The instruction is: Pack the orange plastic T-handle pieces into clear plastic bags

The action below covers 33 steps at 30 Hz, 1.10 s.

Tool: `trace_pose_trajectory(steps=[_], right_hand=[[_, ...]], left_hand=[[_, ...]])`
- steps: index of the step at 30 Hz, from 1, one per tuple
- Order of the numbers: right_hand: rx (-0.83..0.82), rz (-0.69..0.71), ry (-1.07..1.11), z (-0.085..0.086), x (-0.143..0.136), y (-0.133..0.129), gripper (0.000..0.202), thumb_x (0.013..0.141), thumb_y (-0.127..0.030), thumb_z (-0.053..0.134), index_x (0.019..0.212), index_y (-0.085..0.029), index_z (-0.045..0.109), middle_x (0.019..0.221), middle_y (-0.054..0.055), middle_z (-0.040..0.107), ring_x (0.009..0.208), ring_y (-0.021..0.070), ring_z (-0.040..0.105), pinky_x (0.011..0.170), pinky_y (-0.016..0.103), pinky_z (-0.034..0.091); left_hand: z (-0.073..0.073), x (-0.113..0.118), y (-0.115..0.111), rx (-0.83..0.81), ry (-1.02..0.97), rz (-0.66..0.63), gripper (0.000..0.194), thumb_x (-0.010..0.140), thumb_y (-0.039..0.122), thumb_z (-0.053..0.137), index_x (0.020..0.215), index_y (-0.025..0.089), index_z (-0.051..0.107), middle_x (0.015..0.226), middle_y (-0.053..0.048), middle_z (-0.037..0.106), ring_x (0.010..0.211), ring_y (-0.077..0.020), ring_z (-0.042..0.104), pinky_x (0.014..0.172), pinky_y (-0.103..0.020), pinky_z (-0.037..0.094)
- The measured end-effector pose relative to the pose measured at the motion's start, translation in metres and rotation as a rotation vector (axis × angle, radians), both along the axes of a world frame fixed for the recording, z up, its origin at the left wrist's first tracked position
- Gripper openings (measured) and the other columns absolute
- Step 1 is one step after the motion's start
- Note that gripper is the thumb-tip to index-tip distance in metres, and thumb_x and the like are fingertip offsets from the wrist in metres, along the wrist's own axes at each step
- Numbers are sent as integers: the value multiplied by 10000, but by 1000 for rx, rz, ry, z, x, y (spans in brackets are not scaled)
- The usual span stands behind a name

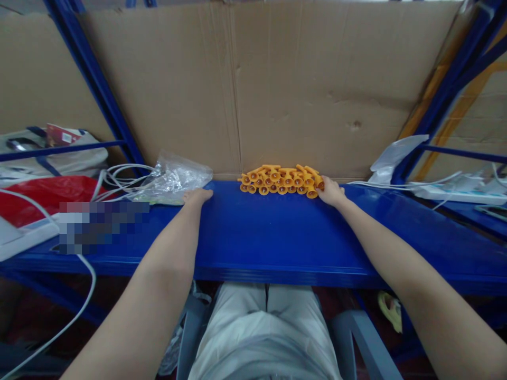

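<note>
R hand (pixel 331 191) on yellow pcs (pixel 282 180), L hand (pixel 196 196) nr bag (pixel 176 177).

No lettering, brand, number or sign could be read anywhere. Behind the left end of the bench (pixel 285 237), a red packet (pixel 54 136) at the pale bag (pixel 89 159) bore a white label (pixel 66 138), its print too small to make out. Towards the bench's front left corner, a pixelated patch (pixel 93 224) hid what lay beneath.
</note>
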State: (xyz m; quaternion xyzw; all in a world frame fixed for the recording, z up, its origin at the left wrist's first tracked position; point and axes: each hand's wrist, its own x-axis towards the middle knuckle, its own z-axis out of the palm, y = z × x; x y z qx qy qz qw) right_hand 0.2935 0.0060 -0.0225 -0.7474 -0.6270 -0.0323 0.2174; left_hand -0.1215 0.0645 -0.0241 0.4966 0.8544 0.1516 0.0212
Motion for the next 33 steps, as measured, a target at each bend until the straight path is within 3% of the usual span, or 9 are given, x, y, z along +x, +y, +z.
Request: trace_pose_trajectory(steps=[6,12,21,27,33], right_hand=[[2,19,-15,-1,1,1,581,874,-283,465,1437,-154,397,1430,198,514,1305,368,474,1007,577,399],[-2,28,-10,-1,3,1,601,863,-280,456,1445,-149,381,1444,204,497,1308,374,463,1009,591,387],[1,14,-12,1,2,0,579,886,-310,450,1439,-149,396,1443,202,505,1305,366,472,1006,575,394],[51,-55,-41,6,-4,-5,483,921,-383,423,1312,-122,534,1274,221,627,1214,359,552,982,542,400],[125,-107,31,11,-6,-6,445,924,-342,448,1289,-126,581,1272,203,636,1230,340,555,1027,501,376]], left_hand=[[3,-23,2,-80,80,-120,448,824,343,529,1133,71,708,1280,-233,640,1212,-392,578,956,-440,484],[2,-26,-8,118,88,-73,413,843,187,488,1146,-18,678,1211,-271,663,1158,-355,621,947,-388,496],[5,-29,-18,360,88,-59,450,699,98,537,1125,73,681,1105,-165,699,1084,-318,630,943,-385,498],[25,-15,-24,683,10,-246,387,746,67,445,1051,152,666,1055,-113,665,1090,-283,594,992,-405,449],[48,26,-36,944,-55,-559,337,723,55,501,1021,188,586,951,-49,607,983,-211,582,932,-353,458]])
